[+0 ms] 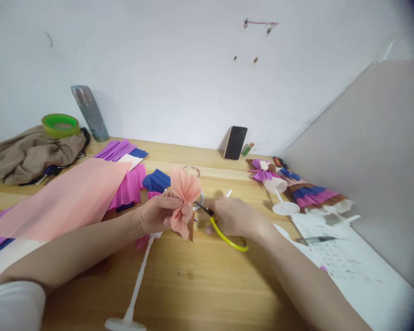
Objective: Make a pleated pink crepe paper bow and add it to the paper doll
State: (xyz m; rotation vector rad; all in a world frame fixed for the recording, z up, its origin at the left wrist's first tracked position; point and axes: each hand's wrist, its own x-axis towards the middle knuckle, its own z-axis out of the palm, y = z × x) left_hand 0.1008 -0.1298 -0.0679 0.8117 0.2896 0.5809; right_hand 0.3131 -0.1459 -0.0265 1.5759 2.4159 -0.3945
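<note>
In the middle of the frame, the left hand (158,214) fingers are closed around a pink paper fan (183,197). The right hand (232,216) fingers grip yellow scissors (224,230) above the tabletop (200,285).

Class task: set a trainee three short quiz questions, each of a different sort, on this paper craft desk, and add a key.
1. True or false: the right hand holds yellow-handled scissors.
2. What does the left hand pinch? A) pleated pink paper fan B) a phone C) a pen
3. Fill in: the phone leans against the ____.

Key: 1 true; 2 A; 3 wall.
</note>
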